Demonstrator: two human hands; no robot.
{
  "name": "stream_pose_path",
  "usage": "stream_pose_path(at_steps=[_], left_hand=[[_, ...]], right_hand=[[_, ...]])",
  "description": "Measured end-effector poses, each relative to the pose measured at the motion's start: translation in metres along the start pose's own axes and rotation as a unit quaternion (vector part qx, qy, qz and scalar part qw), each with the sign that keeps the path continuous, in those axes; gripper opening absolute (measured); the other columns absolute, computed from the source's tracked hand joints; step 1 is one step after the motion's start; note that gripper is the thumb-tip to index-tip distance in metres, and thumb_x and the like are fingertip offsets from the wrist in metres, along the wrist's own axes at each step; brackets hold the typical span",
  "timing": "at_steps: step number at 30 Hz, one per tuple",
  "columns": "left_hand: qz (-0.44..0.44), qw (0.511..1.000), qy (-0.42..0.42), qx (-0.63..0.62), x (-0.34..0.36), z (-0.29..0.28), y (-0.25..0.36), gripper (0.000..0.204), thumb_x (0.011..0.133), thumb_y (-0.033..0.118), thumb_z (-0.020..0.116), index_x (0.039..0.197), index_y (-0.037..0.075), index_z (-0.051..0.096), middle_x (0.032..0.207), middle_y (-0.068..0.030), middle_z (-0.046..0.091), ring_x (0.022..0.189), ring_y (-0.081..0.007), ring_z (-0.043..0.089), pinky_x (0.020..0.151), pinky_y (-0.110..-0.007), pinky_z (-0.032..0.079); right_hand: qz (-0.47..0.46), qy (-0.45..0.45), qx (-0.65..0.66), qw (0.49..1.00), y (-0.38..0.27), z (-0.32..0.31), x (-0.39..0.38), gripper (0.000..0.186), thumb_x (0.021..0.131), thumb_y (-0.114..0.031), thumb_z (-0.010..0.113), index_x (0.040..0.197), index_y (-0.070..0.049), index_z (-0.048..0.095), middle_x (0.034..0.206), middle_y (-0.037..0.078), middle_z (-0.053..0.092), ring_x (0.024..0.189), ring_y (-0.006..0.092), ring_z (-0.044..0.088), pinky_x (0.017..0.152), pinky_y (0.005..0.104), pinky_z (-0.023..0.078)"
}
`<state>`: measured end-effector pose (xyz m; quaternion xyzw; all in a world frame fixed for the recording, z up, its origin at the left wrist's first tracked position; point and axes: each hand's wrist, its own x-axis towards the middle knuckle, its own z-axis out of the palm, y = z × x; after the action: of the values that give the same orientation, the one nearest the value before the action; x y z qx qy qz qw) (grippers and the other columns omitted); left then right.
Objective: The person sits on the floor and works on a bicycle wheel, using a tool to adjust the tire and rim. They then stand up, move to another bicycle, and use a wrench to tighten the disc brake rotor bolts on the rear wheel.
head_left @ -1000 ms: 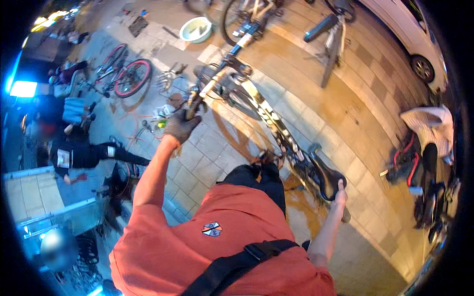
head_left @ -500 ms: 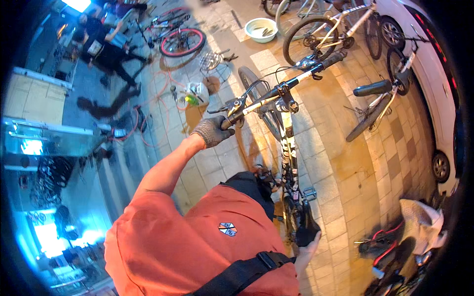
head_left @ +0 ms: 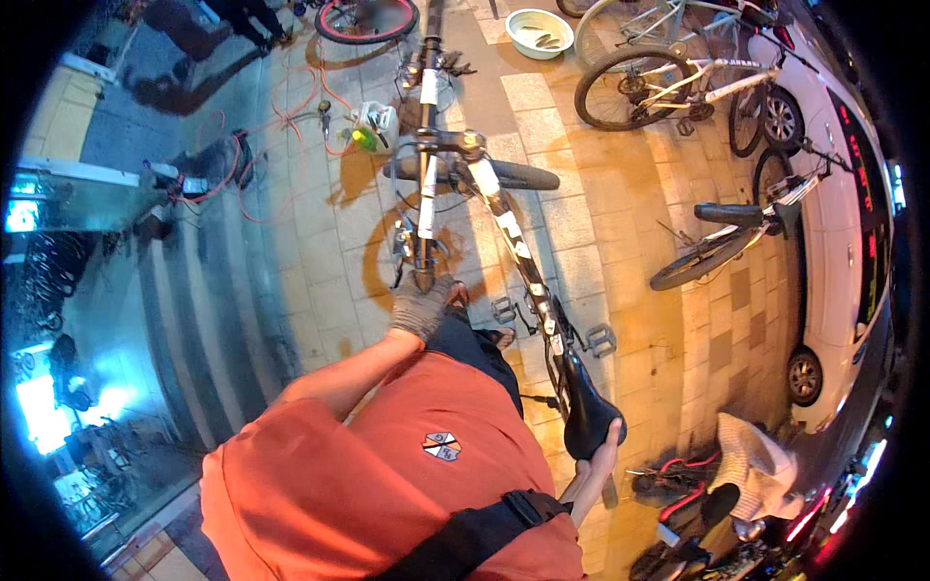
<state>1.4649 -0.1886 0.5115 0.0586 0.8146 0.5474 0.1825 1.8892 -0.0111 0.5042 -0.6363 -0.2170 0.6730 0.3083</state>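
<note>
Turning the handlebar (head_left: pixel 427 198) sharply left, you are drawing its near end in toward your body. Half a second ago the bar was slanting off to the upper right and your left arm was reaching well out; now the bar is running almost straight away from you, and your gloved left grip (head_left: pixel 423 308) is sitting close in front of your shirt (head_left: pixel 417 436). The front wheel (head_left: pixel 528 177) is following, now lying crosswise at a steep angle to the frame (head_left: pixel 513 242).

Your left grip is closing around the bar end, though its fingertips are partly hiding. Your right grip (head_left: pixel 598 457) is cupping the saddle's (head_left: pixel 584 407) rear, thumb showing along the edge; the other fingers are hiding, so I cannot tell how tightly they are holding. The bike is standing on the paving (head_left: pixel 639 387) ahead and to your right, the saddle resting beside your right hip; its exact lean is not showing.

With the wheel crosswise, you are probably pivoting the bike rather than rolling it straight, and your saddle hold is likely doing much of the balancing. Beyond the bar, the box (head_left: pixel 380 116) and green bottle (head_left: pixel 363 138) are lying near on the left.
</note>
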Motion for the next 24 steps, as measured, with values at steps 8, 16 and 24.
stream_pose_path(at_steps=[8, 16, 24], left_hand=[[-0.13, 0.986, 0.095, -0.039, -0.047, -0.091, -0.053, 0.033, 0.093, 0.03, 0.073, 0.105, 0.001, 0.065, 0.081, -0.0056, 0.06, 0.072, -0.0171, 0.054, 0.068, -0.036, 0.047], [-0.326, 0.903, 0.265, -0.086, -0.228, -0.135, -0.099, 0.031, 0.087, 0.021, 0.081, 0.081, 0.01, 0.053, 0.07, 0.0006, 0.054, 0.049, -0.0136, 0.047, 0.047, -0.034, 0.04], [-0.328, 0.808, 0.459, -0.172, -0.378, -0.11, -0.181, 0.024, 0.089, 0.014, 0.078, 0.083, 0.009, 0.055, 0.061, -0.0038, 0.05, 0.037, -0.018, 0.047, 0.037, -0.038, 0.038]], right_hand=[[-0.11, -0.027, -0.205, 0.972, -0.106, 0.08, -0.014, 0.07, 0.09, -0.046, 0.079, 0.126, 0.011, 0.061, 0.118, 0.02, 0.069, 0.099, 0.0293, 0.071, 0.085, 0.0427, 0.06], [-0.134, -0.176, -0.361, 0.906, -0.143, 0.132, -0.013, 0.047, 0.095, -0.03, 0.075, 0.121, 0.009, 0.065, 0.109, 0.014, 0.07, 0.095, 0.0247, 0.069, 0.085, 0.0388, 0.057], [-0.125, -0.301, -0.487, 0.811, -0.108, 0.21, -0.027, 0.043, 0.092, -0.026, 0.079, 0.117, 0.007, 0.068, 0.11, 0.014, 0.073, 0.094, 0.0219, 0.071, 0.086, 0.0366, 0.057]])
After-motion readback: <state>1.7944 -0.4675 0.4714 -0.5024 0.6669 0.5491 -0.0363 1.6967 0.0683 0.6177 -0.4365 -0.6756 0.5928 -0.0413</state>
